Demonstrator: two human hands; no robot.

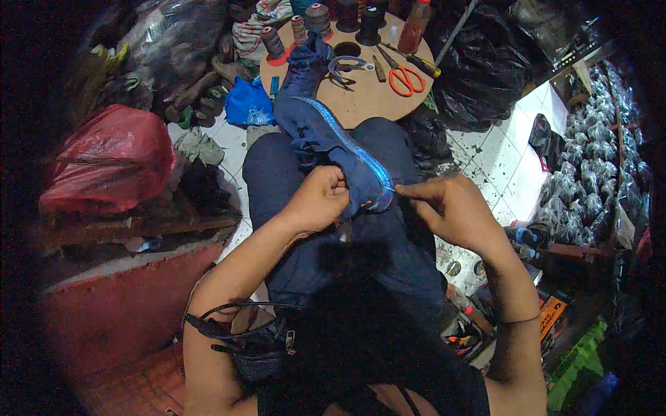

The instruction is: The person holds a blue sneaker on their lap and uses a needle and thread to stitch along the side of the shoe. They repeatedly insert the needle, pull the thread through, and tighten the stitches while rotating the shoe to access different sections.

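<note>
A dark blue shoe [316,132] with a bright blue strip along its sole edge lies lengthwise over my lap, its far end reaching the round table. My left hand [320,197] is closed on the near end of the shoe, the fingers curled into its dark upper. At the other side of that end is my right hand [454,208], with the index finger stretched toward the blue edge and the thumb below it. A thin pale line runs between the right fingertip and the shoe; whether it is thread or a needle is too small to tell.
The round wooden table [378,104] bears orange-handled scissors [404,78], a yellow-and-black handled tool [423,66], thread spools [272,43] and a bottle of reddish liquid [415,28]. A red plastic bag [114,159] stands left, a blue bag [248,102] nearer, many clear-wrapped bundles [586,152] right.
</note>
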